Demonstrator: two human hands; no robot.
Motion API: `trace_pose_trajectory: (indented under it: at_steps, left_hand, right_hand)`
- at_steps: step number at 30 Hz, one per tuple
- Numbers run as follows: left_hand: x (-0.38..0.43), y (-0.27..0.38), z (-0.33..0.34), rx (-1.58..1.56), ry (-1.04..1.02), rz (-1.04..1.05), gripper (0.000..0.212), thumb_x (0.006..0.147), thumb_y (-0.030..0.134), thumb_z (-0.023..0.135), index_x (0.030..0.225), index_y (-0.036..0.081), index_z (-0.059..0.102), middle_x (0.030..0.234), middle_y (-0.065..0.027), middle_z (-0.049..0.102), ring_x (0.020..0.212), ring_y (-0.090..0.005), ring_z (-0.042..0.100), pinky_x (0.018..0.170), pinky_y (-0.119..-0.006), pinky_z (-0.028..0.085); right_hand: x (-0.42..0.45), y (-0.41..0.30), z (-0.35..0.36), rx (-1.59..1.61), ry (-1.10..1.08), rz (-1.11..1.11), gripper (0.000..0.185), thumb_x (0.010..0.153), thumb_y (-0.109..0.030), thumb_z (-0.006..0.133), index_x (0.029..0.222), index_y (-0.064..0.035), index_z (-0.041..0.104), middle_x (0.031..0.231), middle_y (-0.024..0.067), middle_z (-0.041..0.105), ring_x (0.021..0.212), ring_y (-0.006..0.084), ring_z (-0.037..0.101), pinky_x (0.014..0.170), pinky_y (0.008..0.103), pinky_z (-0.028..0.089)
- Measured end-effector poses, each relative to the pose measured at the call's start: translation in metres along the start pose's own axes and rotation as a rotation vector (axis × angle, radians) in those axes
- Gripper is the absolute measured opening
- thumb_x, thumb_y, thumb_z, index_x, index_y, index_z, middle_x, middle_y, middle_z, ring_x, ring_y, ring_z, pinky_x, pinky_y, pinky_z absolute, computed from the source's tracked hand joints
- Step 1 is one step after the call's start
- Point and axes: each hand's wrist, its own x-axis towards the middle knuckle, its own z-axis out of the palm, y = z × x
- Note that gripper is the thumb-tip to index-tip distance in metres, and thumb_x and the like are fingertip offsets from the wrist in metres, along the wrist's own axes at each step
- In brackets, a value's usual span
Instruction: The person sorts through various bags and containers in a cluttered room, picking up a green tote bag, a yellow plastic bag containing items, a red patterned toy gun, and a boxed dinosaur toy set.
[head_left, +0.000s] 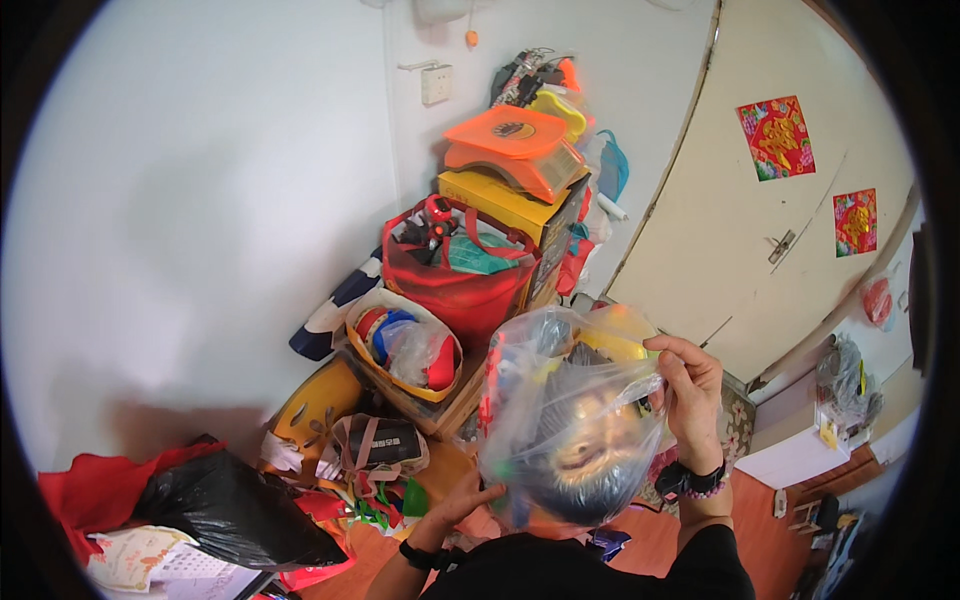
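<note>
A bulging clear plastic bag (555, 420) is held up in front of me. Through its film show a printed face with dark hair, something yellow and other colourful things, too blurred to name. My right hand (686, 386), with a dark wristband and beads at the wrist, pinches the bag's upper right edge between thumb and fingers. My left hand (461, 499) is at the bag's lower left side, thumb against it; its fingers are partly hidden, so its hold is unclear.
Behind the bag stand a red tote bag (457, 289), a basket of toys (405, 345) and an orange kitchen scale (510, 142) on a yellow box (491, 196). A black plastic bag (240, 510) lies lower left. A closed door (720, 202) is at the right, beyond a white cabinet (787, 442).
</note>
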Motion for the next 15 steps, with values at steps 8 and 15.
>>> trace_pose_trajectory:
  at_steps: [8,15]
  left_hand:
    - [0.031,0.001,0.001,-0.004,-0.133,-0.112,0.079,0.09,0.038,0.069,0.148,-0.001,0.032,0.141,-0.012,0.048,0.127,-0.0222,0.047,0.107,-0.036,0.037]
    - [0.06,0.003,0.002,-0.105,-0.194,-0.055,0.089,0.09,0.032,0.069,0.156,0.005,0.015,0.15,-0.0142,0.037,0.129,-0.0237,0.047,0.107,-0.035,0.038]
  right_hand:
    - [0.025,0.019,-0.033,0.115,0.289,-0.007,0.022,0.097,-0.006,0.052,0.109,0.0031,0.069,0.062,-0.0058,0.05,0.043,0.002,0.04,0.041,0.0191,0.031]
    - [0.057,0.003,-0.056,0.104,0.335,-0.089,0.024,0.098,-0.009,0.052,0.111,0.0024,0.068,0.058,-0.0069,0.047,0.041,0.0013,0.036,0.04,0.0187,0.028]
